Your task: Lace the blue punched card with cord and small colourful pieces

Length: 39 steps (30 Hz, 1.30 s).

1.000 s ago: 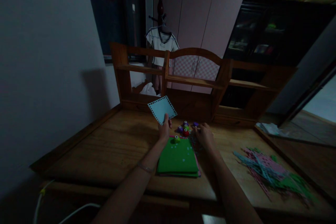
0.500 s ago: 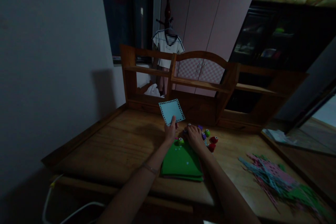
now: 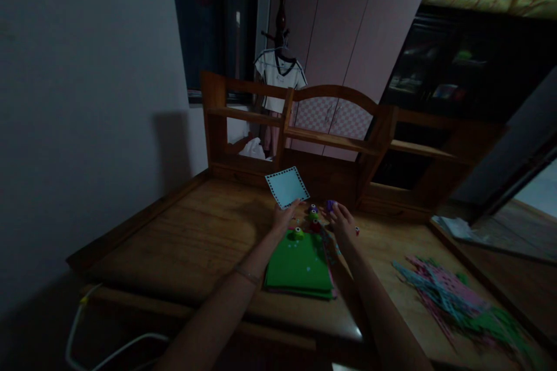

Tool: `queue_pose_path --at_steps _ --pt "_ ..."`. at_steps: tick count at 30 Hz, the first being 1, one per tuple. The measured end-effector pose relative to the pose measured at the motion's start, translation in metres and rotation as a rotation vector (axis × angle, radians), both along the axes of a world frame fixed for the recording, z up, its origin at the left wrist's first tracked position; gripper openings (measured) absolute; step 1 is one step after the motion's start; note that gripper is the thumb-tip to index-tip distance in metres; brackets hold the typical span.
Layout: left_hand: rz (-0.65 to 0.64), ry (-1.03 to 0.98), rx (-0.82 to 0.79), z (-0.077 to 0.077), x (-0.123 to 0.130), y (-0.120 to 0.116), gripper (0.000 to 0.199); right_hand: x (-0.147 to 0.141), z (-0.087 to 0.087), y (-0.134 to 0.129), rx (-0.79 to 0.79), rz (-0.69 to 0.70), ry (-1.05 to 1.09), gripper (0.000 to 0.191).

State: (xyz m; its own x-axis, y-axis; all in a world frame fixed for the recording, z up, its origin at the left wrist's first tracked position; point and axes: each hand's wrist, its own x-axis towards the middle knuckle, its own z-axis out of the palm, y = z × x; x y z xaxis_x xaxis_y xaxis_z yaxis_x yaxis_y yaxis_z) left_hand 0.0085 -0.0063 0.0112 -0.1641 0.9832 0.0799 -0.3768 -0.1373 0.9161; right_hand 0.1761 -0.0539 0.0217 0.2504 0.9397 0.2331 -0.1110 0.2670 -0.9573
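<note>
My left hand (image 3: 285, 217) is closed on the lower edge of a light blue square sheet (image 3: 286, 186), raised above the table, with a row of small dark holes along its border. My right hand (image 3: 343, 225) pinches a small rounded purple piece (image 3: 331, 205) near the table's back. Between the hands sit small round pieces with white eyes: a purple one (image 3: 313, 208), a green one (image 3: 313, 217) and a red one (image 3: 315, 225). Another green eyed piece (image 3: 298, 234) lies on a stack of green sheets (image 3: 300, 266), where tiny pale bits are scattered.
A wooden table (image 3: 191, 237) with a low shelf unit (image 3: 331, 136) along its back. At the right lies a heap of pink, blue and green strips (image 3: 456, 295). A red piece (image 3: 357, 231) shows beside my right wrist. A white cable (image 3: 76, 330) hangs at the lower left.
My right hand has moved right from the cluster of small pieces and now holds up a purple one. Several pieces stand uncovered near the stack. The blue sheet has shifted only slightly.
</note>
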Motion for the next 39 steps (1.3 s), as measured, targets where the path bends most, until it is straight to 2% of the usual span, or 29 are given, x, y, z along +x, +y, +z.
queue_pose_path --at_steps 2,4,8,15,25,33,39 --pt "0.000 0.060 0.034 -0.001 0.001 0.000 0.033 0.002 -0.002 0.003 0.024 0.057 0.091 0.044" --pt "0.011 0.076 0.049 -0.002 0.003 0.001 0.034 0.001 -0.003 0.004 0.009 0.048 0.093 0.045" --pt "0.038 0.058 0.050 -0.002 0.006 0.001 0.036 -0.002 -0.001 0.002 -0.036 0.029 -0.040 0.055" --pt "0.068 0.029 0.123 0.004 0.008 -0.004 0.031 -0.012 0.006 -0.007 0.020 0.187 -0.195 0.048" --pt "0.021 0.037 0.143 0.001 0.012 -0.004 0.029 -0.013 -0.001 -0.003 0.063 0.159 -0.244 0.045" --pt "0.008 0.027 0.154 0.008 0.011 -0.009 0.028 -0.015 -0.001 -0.001 0.044 0.135 -0.266 0.047" --pt "0.019 0.078 0.167 -0.001 0.014 -0.004 0.034 -0.014 -0.001 -0.003 0.080 0.167 -0.257 0.044"
